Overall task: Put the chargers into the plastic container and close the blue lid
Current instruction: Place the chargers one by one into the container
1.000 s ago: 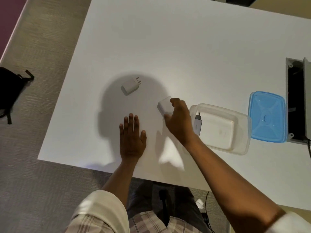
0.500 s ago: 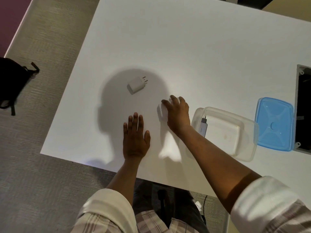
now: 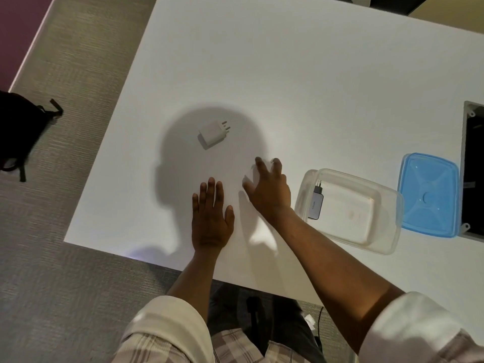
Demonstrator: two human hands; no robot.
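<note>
A clear plastic container (image 3: 387, 231) stands on the white table (image 3: 288, 74) with a grey charger (image 3: 315, 204) lying inside at its left end. To its right, the blue lid (image 3: 429, 195) lies flat on the table. My right hand (image 3: 269, 189) is just left of the container, fingers curled over a white charger (image 3: 250, 176); only a sliver of that charger shows by my thumb. A second white charger (image 3: 212, 134) lies alone farther back and to the left, prongs pointing right. My left hand (image 3: 212, 218) rests flat on the table, fingers apart, holding nothing.
A dark cable slot (image 3: 472, 166) is cut into the table at the right edge, just behind the lid. The table's near edge runs close under my left wrist. A black bag (image 3: 15, 134) lies on the carpet at the left.
My right hand has come down over the white charger and now covers most of it, with the fingers curled round it. My left hand has stayed flat in place.
</note>
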